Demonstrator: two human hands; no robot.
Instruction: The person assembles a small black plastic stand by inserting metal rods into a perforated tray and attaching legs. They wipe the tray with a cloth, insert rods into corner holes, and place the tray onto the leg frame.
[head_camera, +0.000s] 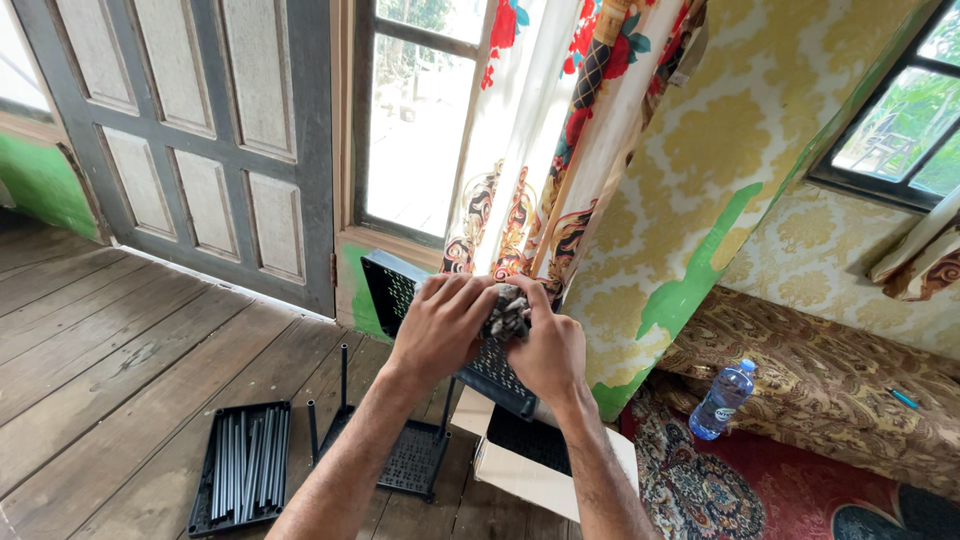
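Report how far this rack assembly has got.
Done: one black shelf stands on the floor with poles in its corners. In hand: left hand and right hand hold a second black panel and a small bundle. Left: many rods lie in the tray.

hands: left hand (440, 330) and right hand (545, 350) side by side on a cloth (507, 312), over the raised shelf panel (400, 290)
box (540, 470): on the floor, below the panel
rack base (405, 460): left of the box, posts upright
rod tray (243, 478): left of the base
bottle (722, 400): far right, on the couch (830, 390)
door (200, 140): behind, left of the window (420, 120)
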